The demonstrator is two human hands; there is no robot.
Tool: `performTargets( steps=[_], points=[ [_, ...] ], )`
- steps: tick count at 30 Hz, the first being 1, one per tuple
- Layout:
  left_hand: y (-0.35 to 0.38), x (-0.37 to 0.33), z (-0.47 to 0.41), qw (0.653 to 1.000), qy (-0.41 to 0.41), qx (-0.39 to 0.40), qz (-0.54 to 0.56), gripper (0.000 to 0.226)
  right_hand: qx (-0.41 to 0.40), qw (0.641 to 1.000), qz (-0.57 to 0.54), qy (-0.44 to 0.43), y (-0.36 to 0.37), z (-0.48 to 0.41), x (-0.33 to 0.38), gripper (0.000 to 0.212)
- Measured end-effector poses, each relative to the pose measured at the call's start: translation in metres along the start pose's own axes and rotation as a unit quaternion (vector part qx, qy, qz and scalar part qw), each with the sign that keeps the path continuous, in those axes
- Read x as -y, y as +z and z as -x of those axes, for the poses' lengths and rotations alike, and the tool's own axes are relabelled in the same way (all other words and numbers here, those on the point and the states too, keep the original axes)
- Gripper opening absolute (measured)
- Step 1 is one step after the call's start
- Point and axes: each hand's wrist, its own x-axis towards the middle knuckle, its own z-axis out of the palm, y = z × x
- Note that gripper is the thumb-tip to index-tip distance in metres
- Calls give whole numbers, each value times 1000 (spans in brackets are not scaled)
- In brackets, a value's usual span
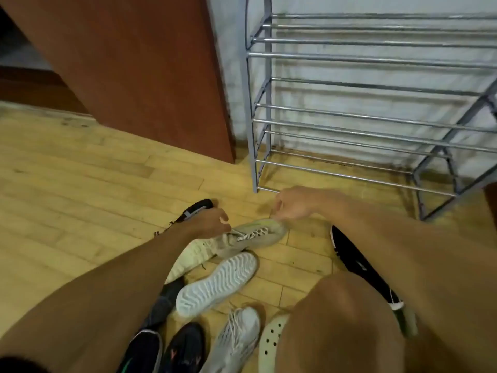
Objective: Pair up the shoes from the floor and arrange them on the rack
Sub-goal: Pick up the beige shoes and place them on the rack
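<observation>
Head view: the left grip (212, 219) pinches the laced throat of a beige sneaker (250, 235) while the right grip (293, 204) clamps its toe, likely to lift it level. Beyond both stands the bare rack (371, 122); nearer lie unpaired shoes, one white sole (215, 284) upturned.

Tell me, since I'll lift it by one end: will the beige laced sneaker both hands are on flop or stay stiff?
The beige sneaker will probably sag somewhat: its knit-looking upper seems soft. Its loose laces may dangle and snag neighbouring shoes. It looks light.
</observation>
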Motion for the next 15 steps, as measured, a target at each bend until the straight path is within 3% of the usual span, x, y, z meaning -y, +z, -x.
performTargets(
  steps=[5, 12, 15],
  points=[
    [43, 20, -9, 999, -14, 34, 18, 61, 63, 998, 21, 1, 26, -13, 4, 42],
    [84, 37, -81, 996, -45, 64, -31, 98, 79, 997, -3, -10, 51, -65, -52, 35],
    [94, 31, -109, 995, -59, 74, -41, 99, 85, 996, -28, -16, 64, -84, -77, 37]
  ],
)
